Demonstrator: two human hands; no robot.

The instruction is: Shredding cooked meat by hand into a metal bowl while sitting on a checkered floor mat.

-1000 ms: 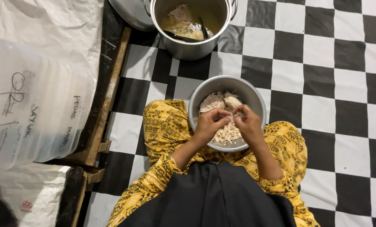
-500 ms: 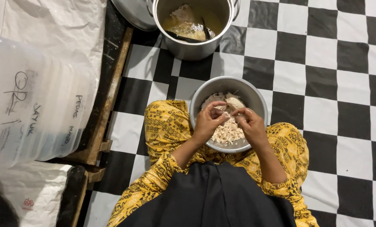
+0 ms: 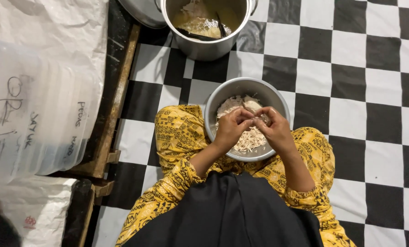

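A round metal bowl (image 3: 227, 93) rests on my lap between my knees, holding pale shredded meat (image 3: 249, 139). Over the bowl, my left hand (image 3: 232, 129) and my right hand (image 3: 272, 128) meet at the fingertips and pinch a small piece of the meat between them. Both hands are curled, fingers closed on the piece. My legs are covered in yellow patterned cloth (image 3: 179, 132), and a black garment (image 3: 227, 210) hangs in front of me.
A tall metal pot (image 3: 204, 48) with broth, meat and a dark utensil stands on the black-and-white checkered floor (image 3: 360, 68) ahead. A clear plastic container (image 3: 35, 119) sits on a wooden frame (image 3: 115, 100) at my left, with white sacks around it.
My hands have drawn closer together over the bowl, fingertips now touching on one piece. The view has shifted slightly downward.
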